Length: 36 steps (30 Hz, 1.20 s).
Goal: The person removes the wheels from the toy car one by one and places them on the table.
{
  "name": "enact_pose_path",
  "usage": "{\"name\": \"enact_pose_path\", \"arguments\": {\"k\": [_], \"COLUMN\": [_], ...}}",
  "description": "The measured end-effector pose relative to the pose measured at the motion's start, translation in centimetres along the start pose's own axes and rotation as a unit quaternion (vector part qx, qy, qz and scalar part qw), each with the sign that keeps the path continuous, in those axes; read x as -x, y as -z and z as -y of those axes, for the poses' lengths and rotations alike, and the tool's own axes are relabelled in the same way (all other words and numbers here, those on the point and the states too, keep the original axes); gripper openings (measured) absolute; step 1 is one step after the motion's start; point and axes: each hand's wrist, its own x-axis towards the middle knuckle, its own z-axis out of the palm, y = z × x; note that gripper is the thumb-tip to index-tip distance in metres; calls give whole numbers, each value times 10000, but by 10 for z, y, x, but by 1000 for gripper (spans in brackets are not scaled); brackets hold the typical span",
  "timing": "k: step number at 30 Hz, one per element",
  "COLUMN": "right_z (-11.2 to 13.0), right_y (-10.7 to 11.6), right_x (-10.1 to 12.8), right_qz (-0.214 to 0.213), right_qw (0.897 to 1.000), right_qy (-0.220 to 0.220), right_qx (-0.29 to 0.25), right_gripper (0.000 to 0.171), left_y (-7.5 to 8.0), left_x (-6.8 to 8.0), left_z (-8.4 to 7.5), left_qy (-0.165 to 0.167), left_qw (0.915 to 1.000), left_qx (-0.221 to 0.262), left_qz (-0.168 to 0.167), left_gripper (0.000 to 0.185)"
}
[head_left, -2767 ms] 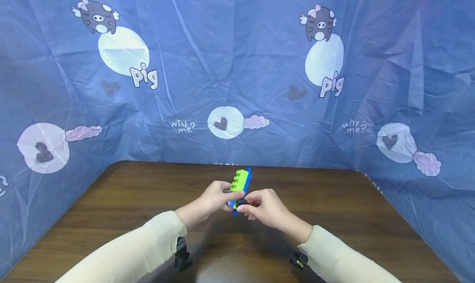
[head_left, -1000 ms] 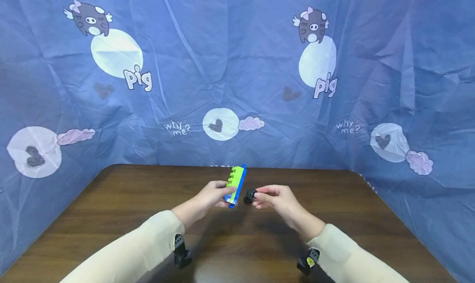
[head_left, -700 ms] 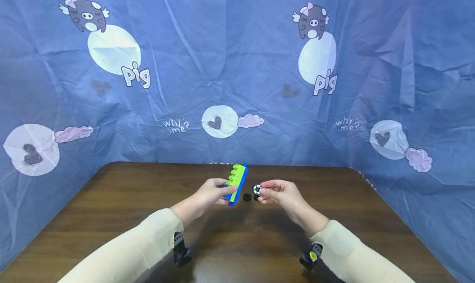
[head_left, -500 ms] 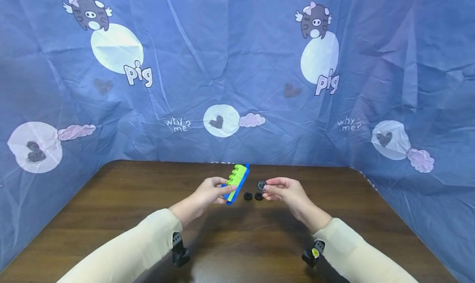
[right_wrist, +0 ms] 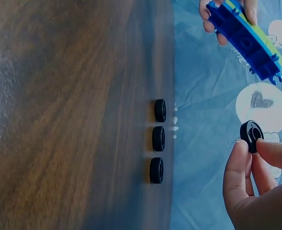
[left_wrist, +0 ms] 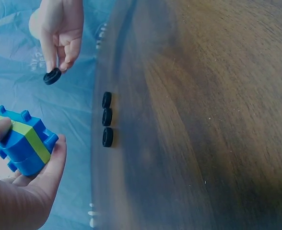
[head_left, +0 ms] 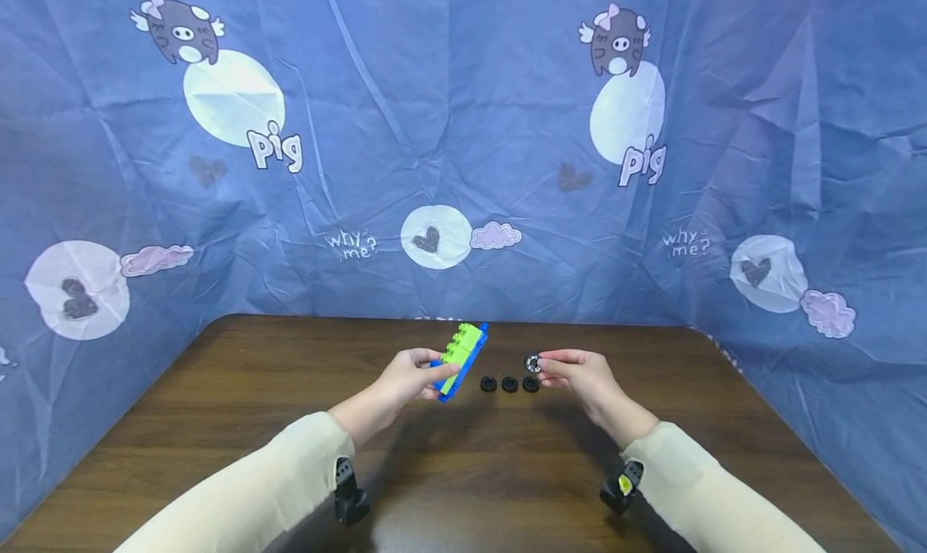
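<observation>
Fingers (head_left: pixel 554 365) of the right hand (head_left: pixel 579 373) are pinching a small black wheel (head_left: pixel 532 363) just above the desk (head_left: pixel 239 424). The left hand (head_left: pixel 405 378) is gripping a green and blue block piece (head_left: pixel 461 358), tilted upward. Three black wheels (head_left: pixel 510 384) are lying in a row on the desk between the hands.

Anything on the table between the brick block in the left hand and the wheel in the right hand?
Yes: three black wheels stand in a row on the table, clearest in the head view.
</observation>
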Motion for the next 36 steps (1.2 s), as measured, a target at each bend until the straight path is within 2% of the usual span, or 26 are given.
{"name": "enact_pose_path", "arguments": {"k": [10, 17, 27, 36], "right_z": [-2, -8, -26, -35], "right_y": [12, 24, 41, 42], "right_x": [-10, -23, -36, -43], "right_qz": [-184, -195, -1, 16], "right_qw": [9992, 9980, 9902, 9861], "right_qy": [-332, -590, -958, -878], "right_qx": [110, 104, 1017, 1411], "right_gripper": [37, 32, 29, 23], "left_y": [2, 4, 0, -1], "left_x": [-1, 1, 8, 10], "left_z": [5, -2, 1, -2], "left_qy": [51, 1, 10, -84], "left_qw": [10000, 10000, 9999, 9998], "left_qx": [-19, -89, -141, -161], "left_qz": [-70, 11, 17, 99], "left_gripper": [45, 42, 43, 48]}}
